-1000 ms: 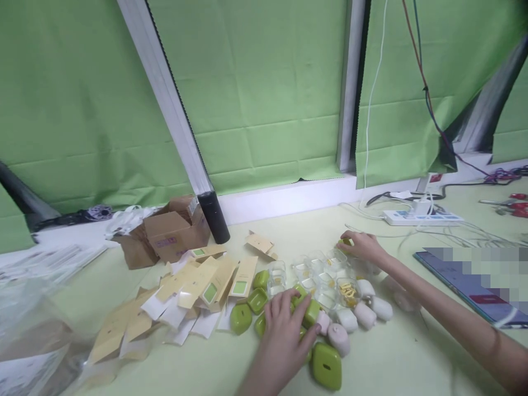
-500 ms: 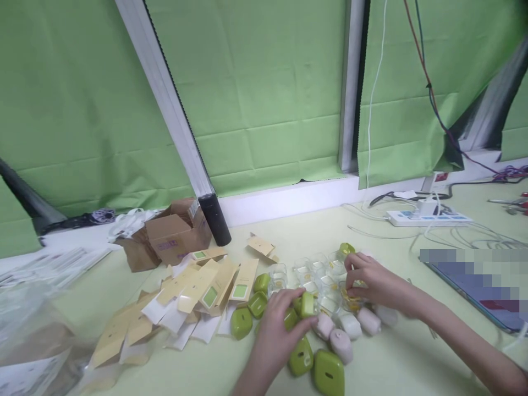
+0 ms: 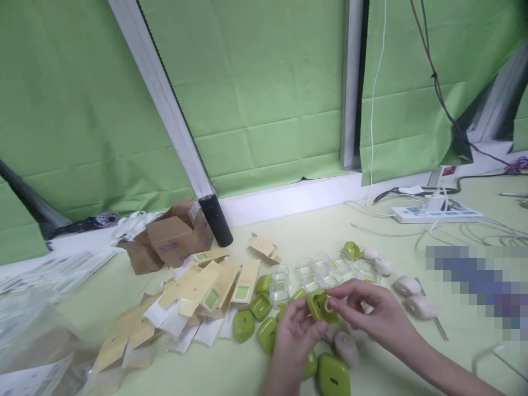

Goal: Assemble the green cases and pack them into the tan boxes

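My left hand (image 3: 295,335) is closed around a small green plastic case (image 3: 317,303), tilted with its hollow side showing. My right hand (image 3: 371,308) is closed at the case's right edge, its thumb and forefinger pinching a small pale yellow piece (image 3: 329,306) against it. Whether that piece is stuck to the case I cannot tell. Around my hands lie several other green cases (image 3: 244,325). Clear plastic cases (image 3: 280,289) stand behind the hands. Pale pinkish-white rounded cases (image 3: 347,347) lie beneath and beside my right hand.
Flattened cream cardboard boxes (image 3: 212,289) are heaped on the left. Behind them stand a brown carton (image 3: 179,236) and a black cylinder (image 3: 216,220). A power strip (image 3: 437,214) with trailing cables lies at the back right. Two pale cases (image 3: 421,306) rest near a thin metal tool (image 3: 440,328).
My right hand has come from the clear cases to the green case in my left hand, now with a small yellow piece in its fingers. The green case has turned hollow side up.
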### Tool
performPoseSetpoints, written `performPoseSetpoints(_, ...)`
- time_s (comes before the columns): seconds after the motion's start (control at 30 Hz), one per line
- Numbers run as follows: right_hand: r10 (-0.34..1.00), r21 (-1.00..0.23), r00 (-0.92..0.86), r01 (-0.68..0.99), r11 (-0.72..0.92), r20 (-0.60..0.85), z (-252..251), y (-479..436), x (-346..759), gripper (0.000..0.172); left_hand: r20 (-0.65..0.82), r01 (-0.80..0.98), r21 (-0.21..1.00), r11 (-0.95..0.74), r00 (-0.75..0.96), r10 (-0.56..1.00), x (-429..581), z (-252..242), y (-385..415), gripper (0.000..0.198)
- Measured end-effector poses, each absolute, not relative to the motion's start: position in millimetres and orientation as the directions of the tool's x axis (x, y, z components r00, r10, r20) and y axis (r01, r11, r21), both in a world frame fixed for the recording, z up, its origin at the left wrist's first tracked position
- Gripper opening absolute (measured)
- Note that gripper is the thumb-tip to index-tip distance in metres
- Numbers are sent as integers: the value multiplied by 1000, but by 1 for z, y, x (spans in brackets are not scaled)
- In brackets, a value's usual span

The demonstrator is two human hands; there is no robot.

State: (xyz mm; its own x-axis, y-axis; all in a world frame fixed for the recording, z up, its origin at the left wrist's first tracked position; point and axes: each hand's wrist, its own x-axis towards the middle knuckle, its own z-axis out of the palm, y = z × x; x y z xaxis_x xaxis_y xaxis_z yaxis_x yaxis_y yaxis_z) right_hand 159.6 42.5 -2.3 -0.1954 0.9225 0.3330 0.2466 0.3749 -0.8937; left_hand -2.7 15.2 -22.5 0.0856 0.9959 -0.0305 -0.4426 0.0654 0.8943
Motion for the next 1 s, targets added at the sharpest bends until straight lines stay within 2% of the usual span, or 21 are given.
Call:
performPoseSetpoints(0.17, 915, -872, -145, 278, 403, 377, -16, 39, 151, 21, 10, -504, 863, 25, 68, 998, 5, -32, 12, 42)
performPoseSetpoints(0.37, 873, -813, -251, 325, 483, 418, -14, 37, 152, 18, 19, -500, 866, 14, 61, 998, 3, -37, 12, 40)
performPoseSetpoints(0.5, 876, -775, -302, 415, 476, 376, -10, 36, 155, 15, -16, -472, 881, 41, 58, 998, 0, -40, 15, 46)
performPoseSetpoints(0.6, 884, -785, -335, 424, 451, 326, -9, 36, 157, 17, -12, -464, 886, 23, 28, 1000, -1, -38, 17, 50)
performPoseSetpoints(0.7, 901, -794, -328, 445, 414, 285, -8, 37, 157, 17, -46, -462, 886, 52, 23, 999, -1, -33, 15, 43)
performPoseSetpoints(0.8, 912, -800, -294, 451, 396, 285, -6, 37, 155, 15, -108, -453, 884, 118, 48, 993, 0, -26, 12, 39)
performPoseSetpoints(1.0, 917, -820, -256, 419, 390, 305, -7, 36, 154, 19, -143, -479, 866, 143, 37, 989, 3, -20, 11, 39)
